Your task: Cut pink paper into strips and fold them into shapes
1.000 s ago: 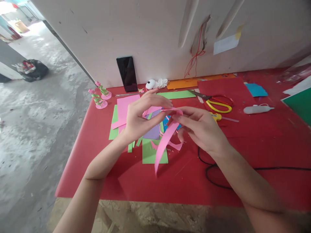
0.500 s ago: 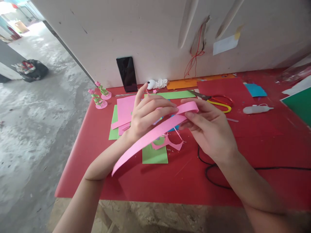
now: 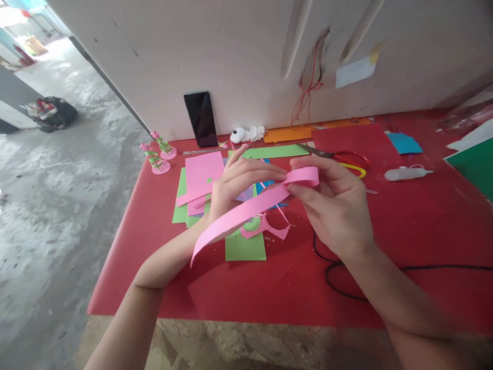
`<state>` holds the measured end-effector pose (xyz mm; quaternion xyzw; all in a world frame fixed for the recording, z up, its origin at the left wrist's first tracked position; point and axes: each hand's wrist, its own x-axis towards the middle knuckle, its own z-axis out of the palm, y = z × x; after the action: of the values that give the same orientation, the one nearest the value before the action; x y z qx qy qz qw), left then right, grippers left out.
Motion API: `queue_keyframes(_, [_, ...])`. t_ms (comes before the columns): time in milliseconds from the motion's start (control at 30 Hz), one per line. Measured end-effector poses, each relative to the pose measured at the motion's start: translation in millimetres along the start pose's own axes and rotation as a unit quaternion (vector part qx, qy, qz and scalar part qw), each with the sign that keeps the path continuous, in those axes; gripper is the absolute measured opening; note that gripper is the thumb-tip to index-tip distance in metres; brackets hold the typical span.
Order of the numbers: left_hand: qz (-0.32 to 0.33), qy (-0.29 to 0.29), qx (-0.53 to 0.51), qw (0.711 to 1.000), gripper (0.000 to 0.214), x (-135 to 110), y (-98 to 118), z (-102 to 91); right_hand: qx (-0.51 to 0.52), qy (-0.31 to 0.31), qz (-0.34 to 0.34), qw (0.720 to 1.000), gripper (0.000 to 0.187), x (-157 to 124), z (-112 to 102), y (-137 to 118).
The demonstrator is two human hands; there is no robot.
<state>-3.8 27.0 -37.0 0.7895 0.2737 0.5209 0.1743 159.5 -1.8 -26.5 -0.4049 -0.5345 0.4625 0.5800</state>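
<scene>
A long pink paper strip [image 3: 246, 210] is held above the red table [image 3: 423, 236] by both hands. My left hand [image 3: 234, 187] pinches it near its folded upper end, fingers closed over the paper. My right hand [image 3: 335, 205] grips the looped end of the strip at the top right. The strip's free end hangs down to the left over my left forearm. Beneath the hands lies a pile of pink, green, purple and blue paper sheets and scraps [image 3: 200, 180].
Scissors with yellow and red handles [image 3: 346, 162] and a white glue bottle [image 3: 406, 173] lie to the right. A black phone [image 3: 201, 119] leans on the wall. Two small pink-and-green paper figures [image 3: 158, 154] stand at the back left. A black cable [image 3: 346, 288] runs along the front right.
The strip swung from hanging straight down to slanting out to the left. Both hands rose a little and closed together on its folded upper end.
</scene>
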Motion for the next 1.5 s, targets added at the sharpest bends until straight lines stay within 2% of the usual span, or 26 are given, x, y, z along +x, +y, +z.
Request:
queue_keyframes(133, [-0.057,-0.014,-0.073,0.996,0.01,0.1,6.7,0.6,-0.041,0.007,-0.04,0.998,0.02,-0.8,-1.1,1.8])
queue_keyframes(233, [-0.061,-0.01,-0.131,0.99,0.012,0.5,9.1,1.2,-0.069,0.021,-0.045,0.996,0.019,-1.5,-1.6,2.1])
queue_keyframes(300, [-0.098,-0.017,-0.165,0.981,0.013,1.5,9.6,0.2,-0.081,0.029,-0.044,0.995,0.017,-1.8,-2.1,1.4])
queue_keyframes(367, [-0.166,-0.044,-0.204,0.964,0.014,3.3,9.0,-2.9,-0.078,0.039,-0.057,0.995,0.016,-1.4,-3.2,-0.5])
queue_keyframes(467, [-0.247,-0.111,-0.308,0.912,0.018,7.3,6.3,-10.1,-0.081,0.039,-0.073,0.993,0.018,0.9,-7.0,-6.1])
queue_keyframes(533, [-0.274,-0.134,-0.349,0.886,0.018,10.2,4.4,-14.2,-0.116,0.017,-0.06,0.991,0.017,3.5,-10.6,-10.9])
queue_keyframes(700, [-0.334,-0.192,-0.304,0.871,0.018,13.9,3.7,-11.7,-0.228,-0.074,-0.016,0.971,0.018,9.6,-17.5,-18.2])
queue_keyframes(800, [-0.34,-0.172,-0.305,0.873,0.026,11.2,4.0,-3.6,-0.268,-0.079,-0.025,0.96,0.019,10.2,-18.4,-16.5])
queue_keyframes(900, [-0.331,-0.139,-0.282,0.89,0.032,7.0,2.8,3.6,-0.292,-0.068,-0.052,0.953,0.018,9.0,-17.0,-13.3])
queue_keyframes(1033, [-0.338,-0.123,-0.282,0.89,0.027,3.7,-2.6,8.8,-0.31,-0.053,-0.079,0.946,0.017,6.8,-13.0,-11.0])
queue_keyframes(1133, [-0.331,-0.109,-0.271,0.897,0.021,4.2,-7.2,9.5,-0.304,-0.064,-0.096,0.946,0.019,5.9,-10.9,-11.6])
queue_keyframes(1233, [-0.318,-0.079,-0.279,0.903,0.018,6.6,-7.5,7.8,-0.278,-0.077,-0.095,0.953,0.026,5.8,-11.2,-12.8])
queue_keyframes(1367, [-0.317,-0.05,-0.299,0.898,0.016,9.2,-3.6,4.3,-0.25,-0.045,-0.093,0.963,0.005,6.3,-12.3,-13.7])
queue_keyframes(1500, [-0.315,-0.02,-0.282,0.906,0.015,8.3,-3.2,3.9,-0.262,-0.061,-0.065,0.961,0.014,6.4,-10.5,-14.3])
